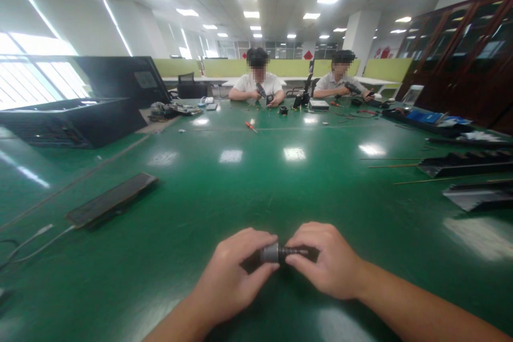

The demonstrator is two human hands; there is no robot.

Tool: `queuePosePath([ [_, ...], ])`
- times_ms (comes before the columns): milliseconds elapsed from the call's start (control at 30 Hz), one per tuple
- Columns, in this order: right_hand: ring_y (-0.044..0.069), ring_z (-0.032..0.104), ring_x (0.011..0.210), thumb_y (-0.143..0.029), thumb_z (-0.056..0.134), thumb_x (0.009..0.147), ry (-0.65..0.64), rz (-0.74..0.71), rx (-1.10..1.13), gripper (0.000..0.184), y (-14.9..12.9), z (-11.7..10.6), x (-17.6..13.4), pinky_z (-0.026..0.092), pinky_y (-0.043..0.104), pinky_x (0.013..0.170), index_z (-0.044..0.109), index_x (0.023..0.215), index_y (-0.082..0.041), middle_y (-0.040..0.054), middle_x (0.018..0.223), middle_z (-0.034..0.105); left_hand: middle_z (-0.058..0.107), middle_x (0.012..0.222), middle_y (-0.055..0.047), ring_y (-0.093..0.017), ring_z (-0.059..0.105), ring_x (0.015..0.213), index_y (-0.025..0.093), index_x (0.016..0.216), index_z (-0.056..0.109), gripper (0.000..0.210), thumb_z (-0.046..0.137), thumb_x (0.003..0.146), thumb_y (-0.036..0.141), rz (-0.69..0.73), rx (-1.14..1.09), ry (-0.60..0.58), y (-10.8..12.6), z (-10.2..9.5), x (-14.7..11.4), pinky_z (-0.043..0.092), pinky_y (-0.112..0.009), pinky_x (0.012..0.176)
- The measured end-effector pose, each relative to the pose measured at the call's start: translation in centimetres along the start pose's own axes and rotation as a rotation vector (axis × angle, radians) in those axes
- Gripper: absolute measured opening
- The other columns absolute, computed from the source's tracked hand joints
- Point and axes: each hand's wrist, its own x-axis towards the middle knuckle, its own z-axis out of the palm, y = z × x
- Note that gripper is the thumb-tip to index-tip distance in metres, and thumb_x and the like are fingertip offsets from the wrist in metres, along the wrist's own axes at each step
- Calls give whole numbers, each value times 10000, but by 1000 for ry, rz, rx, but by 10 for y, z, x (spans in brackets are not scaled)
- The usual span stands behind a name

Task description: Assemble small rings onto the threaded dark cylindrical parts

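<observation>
While both hands meet low in the middle of the view, a small metal part (270,253) sits between them, above the near part of the green table (256,197). Whether it touches the tabletop cannot be told. Around it, the green surface runs forward from the knuckles to an orange-handled screwdriver (250,126), well apart near the far side. To the left, the nearest thing is a long flat bar (112,200), set slantwise, with a pale cable (44,246) close to its near end. To the right, thin rods (395,166) and dark metal strips (452,165) reach inward from the table's right side, also well apart from the hands.

The part's long axis runs left to right across the view, almost level. Its wide grey end lies to the left; its narrow, ridged shaft points right. The left hand (232,267) grips the wide end between thumb and fingers. The right hand (331,262) is closed about the shaft, thumb below and fingers above, with the shaft showing in the gap between them.

Farther out, a large black case (68,123) stands at the left. Across the table, one person (256,83) in a light shirt holds a dark power tool (261,90), and a second person (325,85) to the right of the first holds another. Behind the strips, a brown cabinet (452,48) lines the right wall.
</observation>
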Motion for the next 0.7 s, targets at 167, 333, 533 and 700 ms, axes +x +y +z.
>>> queuePosePath([
  [167,183,646,709,-248,655,879,1,15,4,87,1,2,0,448,298,687,714,863,-186,33,777,718,760,981,-6,-138,701,872,249,1118,682,282,724,845,194,6,7,-6,-2,-1,-2,569,-248,796],
  [333,172,638,711,-240,653,882,18,55,29,92,3,2,0,444,284,686,709,848,-175,29,769,705,759,993,6,-138,703,887,268,1130,673,298,727,844,203,6,42,21,-5,0,-2,566,-246,808],
  [533,166,632,711,-238,666,872,13,73,44,84,3,2,0,436,276,691,708,841,-172,24,766,697,757,991,27,-129,706,880,286,1125,669,308,736,834,208,20,49,47,-6,0,-2,567,-233,803],
  [700,160,627,704,-220,674,862,32,79,37,64,1,1,0,428,269,688,701,826,-174,16,756,690,758,993,30,-125,706,887,292,1131,669,317,736,836,198,30,55,59,-6,-1,-1,566,-224,811],
])
